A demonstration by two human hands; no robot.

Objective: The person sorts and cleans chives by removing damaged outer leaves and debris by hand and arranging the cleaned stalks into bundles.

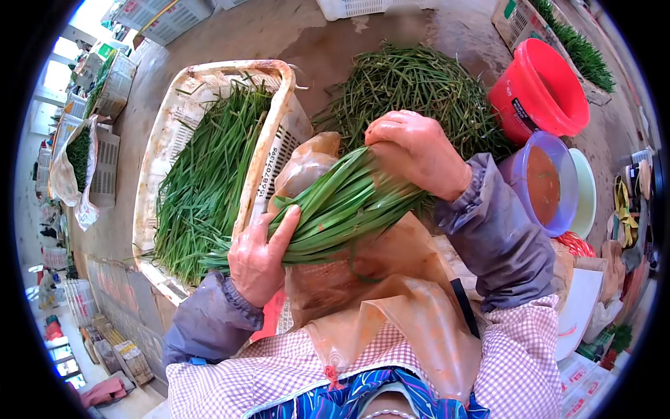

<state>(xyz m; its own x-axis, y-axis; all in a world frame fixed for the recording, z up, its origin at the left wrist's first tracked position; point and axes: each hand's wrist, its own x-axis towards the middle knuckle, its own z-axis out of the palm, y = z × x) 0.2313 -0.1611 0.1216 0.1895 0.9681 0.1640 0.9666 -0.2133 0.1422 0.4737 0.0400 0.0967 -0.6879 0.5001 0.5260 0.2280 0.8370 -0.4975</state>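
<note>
The white crate is the biggest thing near you, standing on your left with long green leaves heaped inside, its near long rim running alongside your work. Ahead of you, to the right of the crate, a broad loose pile of tangled green stalks lies on the floor, just beyond your right hand. A translucent plastic apron spreads over your lap, below the leaf bunch. That bunch lies between your two hands, its long axis slanting from the crate side, low on your left, up towards the pile on your right. Beyond your right forearm stand the red bucket, then the purple basin of brownish water, then a pale green basin partly hidden behind it. Your left hand grasps the bunch near its lower left end, thumb and fingers around it, and is the hand nearer the crate; that crate's rim stands between the bunch and the heaped leaves. Your right hand curls over the upper right part, where blur leaves you unable to tell whether its fingers close on any leaves.
</note>
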